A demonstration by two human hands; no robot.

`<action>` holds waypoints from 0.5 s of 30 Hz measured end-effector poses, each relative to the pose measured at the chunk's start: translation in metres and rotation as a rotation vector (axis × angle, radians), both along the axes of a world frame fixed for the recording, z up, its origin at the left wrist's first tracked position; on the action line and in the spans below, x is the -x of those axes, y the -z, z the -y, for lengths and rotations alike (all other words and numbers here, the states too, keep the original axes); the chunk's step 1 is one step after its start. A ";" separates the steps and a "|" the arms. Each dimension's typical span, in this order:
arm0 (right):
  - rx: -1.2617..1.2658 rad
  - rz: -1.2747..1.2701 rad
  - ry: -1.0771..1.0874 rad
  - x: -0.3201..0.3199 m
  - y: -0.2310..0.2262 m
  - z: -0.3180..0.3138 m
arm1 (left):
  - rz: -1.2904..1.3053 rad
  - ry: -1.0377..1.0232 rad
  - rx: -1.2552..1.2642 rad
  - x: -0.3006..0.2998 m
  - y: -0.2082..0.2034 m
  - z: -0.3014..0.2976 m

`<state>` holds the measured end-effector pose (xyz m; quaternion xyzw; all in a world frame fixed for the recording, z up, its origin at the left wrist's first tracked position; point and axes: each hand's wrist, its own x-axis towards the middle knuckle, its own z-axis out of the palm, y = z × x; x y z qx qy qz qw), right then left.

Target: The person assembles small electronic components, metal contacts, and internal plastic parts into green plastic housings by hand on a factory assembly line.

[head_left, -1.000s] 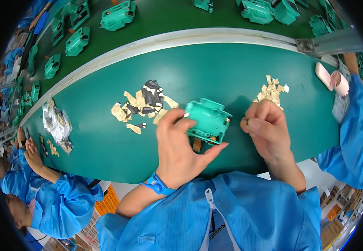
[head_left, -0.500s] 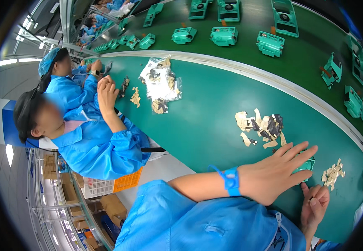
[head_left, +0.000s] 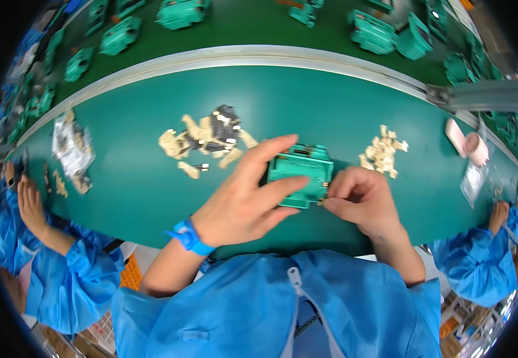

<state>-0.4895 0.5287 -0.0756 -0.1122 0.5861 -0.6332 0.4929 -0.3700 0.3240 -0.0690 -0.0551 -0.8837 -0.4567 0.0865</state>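
A green plastic housing [head_left: 314, 169] with an open, ribbed inside lies in front of me on the bench. My left hand [head_left: 238, 200] grips it from the left, one finger along its far edge and others across its face. At the housing's lower right corner, my right hand [head_left: 363, 200] pinches with thumb and forefinger. A tiny pale part shows near those fingertips, too small to name. Beyond my left hand lies a loose pile of cream strips and black pieces [head_left: 208, 134]. Small cream pieces [head_left: 384, 150] are heaped beyond my right hand.
Past the pale rail [head_left: 241, 55], several green housings [head_left: 181, 12] stand on a dark green conveyor. Clear bags of parts [head_left: 73, 146] lie at left. A pink roll-like object [head_left: 475, 149] is at right. Co-workers in blue sit on both sides, one with a raised hand [head_left: 32, 206].
The view has swung from the left to face the bench ahead. My left hand has closed around the green housing, and my right hand has come to its corner.
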 end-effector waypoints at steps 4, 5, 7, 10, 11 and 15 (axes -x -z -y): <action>-0.014 -0.001 0.026 -0.002 -0.005 -0.001 | -0.031 -0.006 -0.041 0.003 0.009 -0.006; -0.037 -0.016 0.007 -0.001 -0.007 -0.002 | -0.030 -0.012 -0.043 0.004 0.008 -0.006; -0.060 -0.033 -0.017 0.000 -0.007 -0.004 | -0.020 -0.011 -0.028 0.004 0.008 -0.008; -0.037 -0.006 0.011 0.004 -0.004 -0.008 | -0.017 -0.016 0.025 0.005 0.007 -0.010; -0.022 -0.006 0.029 0.007 -0.003 -0.010 | -0.028 -0.013 0.058 0.007 0.004 -0.010; -0.029 0.043 0.004 0.016 -0.006 -0.009 | -0.015 -0.010 0.134 0.009 -0.003 -0.012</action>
